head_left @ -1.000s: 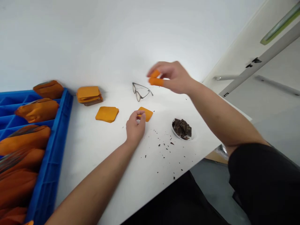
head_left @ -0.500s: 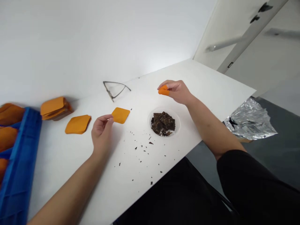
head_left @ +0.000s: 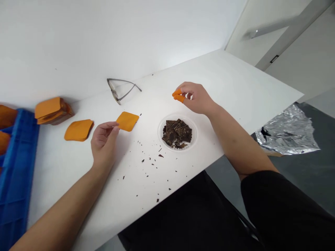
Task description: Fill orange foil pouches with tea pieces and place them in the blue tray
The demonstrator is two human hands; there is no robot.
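Orange square (head_left: 127, 121) at left hand's (head_left: 103, 141) fingertips

Pinched orange piece (head_left: 178, 96), partly hidden

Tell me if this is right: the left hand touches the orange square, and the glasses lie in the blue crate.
No: the glasses lie on the white table, not in the blue crate; the head view shows this. The left hand does touch the orange square.
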